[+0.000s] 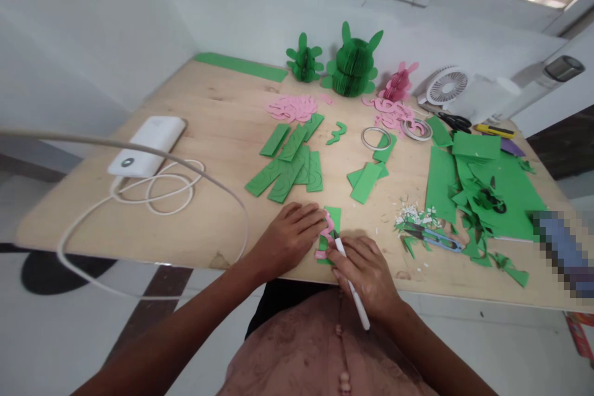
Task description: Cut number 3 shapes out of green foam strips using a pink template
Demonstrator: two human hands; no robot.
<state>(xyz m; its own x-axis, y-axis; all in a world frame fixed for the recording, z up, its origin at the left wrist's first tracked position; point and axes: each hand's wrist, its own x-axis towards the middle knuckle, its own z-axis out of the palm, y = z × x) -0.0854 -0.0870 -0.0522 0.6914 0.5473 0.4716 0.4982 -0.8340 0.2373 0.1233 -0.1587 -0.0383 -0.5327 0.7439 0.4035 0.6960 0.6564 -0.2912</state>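
My right hand (pixel 369 269) is closed round a white pen (pixel 355 300). The pen's dark tip meets a pink curvy paper cutout (pixel 327 226) lying over a green paper strip (pixel 335 216) near the table's front edge. From the other side, my left hand (pixel 292 236) lies flat with its fingers stretched out, their tips resting on the cutout's left side and hiding part of it. Just beyond are several green strips (pixel 281 182), some with drawn curves, a loose green curvy cutout (pixel 336 132), and more green strips (pixel 365 182) to the right.
A white power bank (pixel 151 145) with a looping cable lies left. Pink cutouts (pixel 292 108), green honeycomb figures (pixel 352 68) and a pink one (pixel 399 81) sit at the back. On the right are snips (pixel 434 236), green scraps (pixel 480 229), scissors (pixel 455 122) and a fan (pixel 446 85).
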